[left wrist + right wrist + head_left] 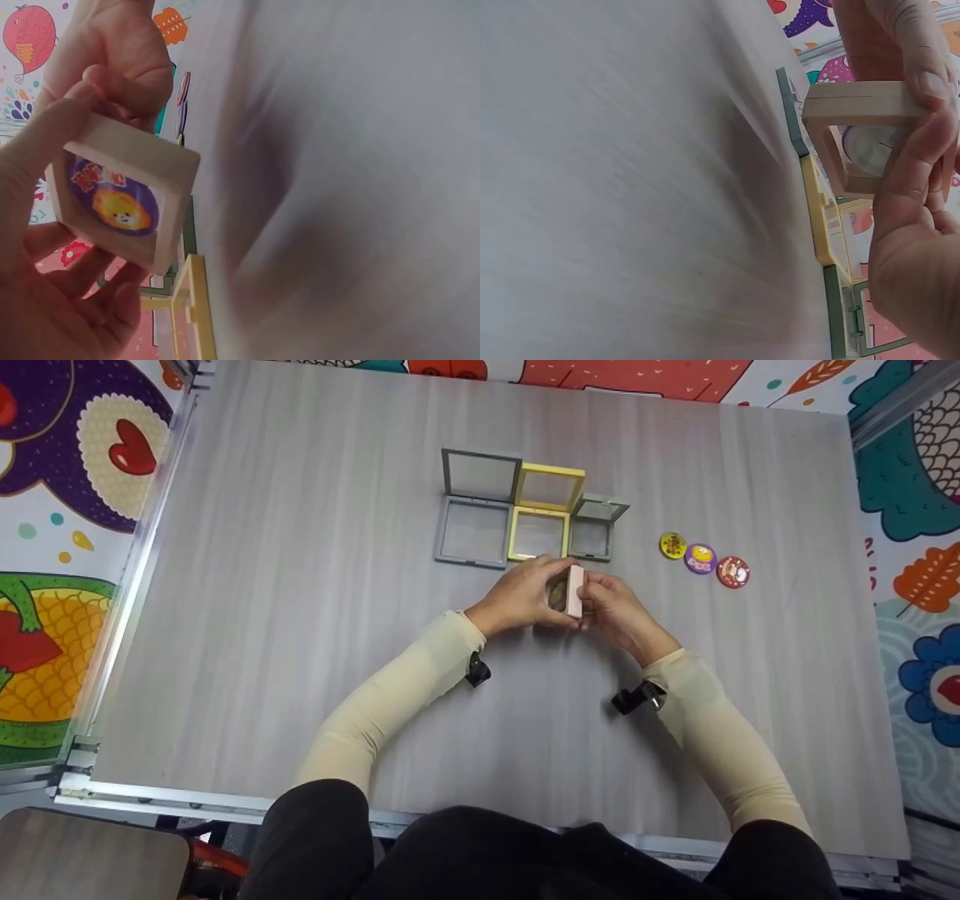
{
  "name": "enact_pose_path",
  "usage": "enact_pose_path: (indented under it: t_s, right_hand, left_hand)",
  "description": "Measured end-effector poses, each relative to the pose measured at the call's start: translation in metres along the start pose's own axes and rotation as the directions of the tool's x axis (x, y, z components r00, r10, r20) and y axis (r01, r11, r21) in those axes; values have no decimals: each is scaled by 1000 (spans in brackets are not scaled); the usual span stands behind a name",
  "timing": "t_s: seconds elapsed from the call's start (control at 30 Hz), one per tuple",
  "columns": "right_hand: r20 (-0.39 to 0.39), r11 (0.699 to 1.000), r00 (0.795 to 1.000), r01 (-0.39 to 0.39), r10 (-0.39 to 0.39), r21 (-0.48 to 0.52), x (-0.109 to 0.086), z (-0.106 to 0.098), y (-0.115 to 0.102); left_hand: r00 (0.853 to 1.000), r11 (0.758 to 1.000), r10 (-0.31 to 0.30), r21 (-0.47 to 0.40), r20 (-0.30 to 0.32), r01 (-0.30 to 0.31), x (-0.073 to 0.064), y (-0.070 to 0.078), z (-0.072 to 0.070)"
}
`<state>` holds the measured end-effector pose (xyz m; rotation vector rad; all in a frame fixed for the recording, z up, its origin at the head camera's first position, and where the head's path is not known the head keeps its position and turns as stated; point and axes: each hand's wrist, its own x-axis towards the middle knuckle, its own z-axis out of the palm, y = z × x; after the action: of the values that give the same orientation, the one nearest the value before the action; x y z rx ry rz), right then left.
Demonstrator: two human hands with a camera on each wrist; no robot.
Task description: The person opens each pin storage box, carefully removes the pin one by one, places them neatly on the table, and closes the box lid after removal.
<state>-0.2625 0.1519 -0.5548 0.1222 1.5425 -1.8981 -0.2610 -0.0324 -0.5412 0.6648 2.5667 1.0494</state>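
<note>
Pink in colour, the box (pixel 574 591) gripped between left hand (pixel 521 596) and right hand (pixel 616 611) seemed light and stiff, perhaps slippery, so its outer edges (pixel 142 144) were safest to hold.

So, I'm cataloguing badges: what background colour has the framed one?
The framed badge has a purple background, clearest in the left wrist view.

1. Three open frames (pixel 541 510) blocked ten to one o'clock from the box (pixel 575 592).
2. Badges (pixel 701 559) lay flat near half-past two.
3. Bare table (pixel 562 727) offered passage between them and at six o'clock.
</note>
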Motion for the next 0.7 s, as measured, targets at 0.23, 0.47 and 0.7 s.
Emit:
enact_pose_path:
  t_s: [0.23, 0.47, 0.7]
  right_hand:
    - [33, 1000, 999, -4, 3, 14, 2, 0, 5]
    - [43, 995, 998, 52, -56, 83, -1, 2, 8]
    - [68, 999, 997, 47, -47, -3, -2, 5, 12]
  left_hand:
    - [999, 1000, 0, 27, 33, -1, -1, -2, -2]
    - [999, 996, 13, 87, 37, -17, 0, 0, -8]
    - [998, 994, 5, 109, 70, -13, 0, -1, -8]
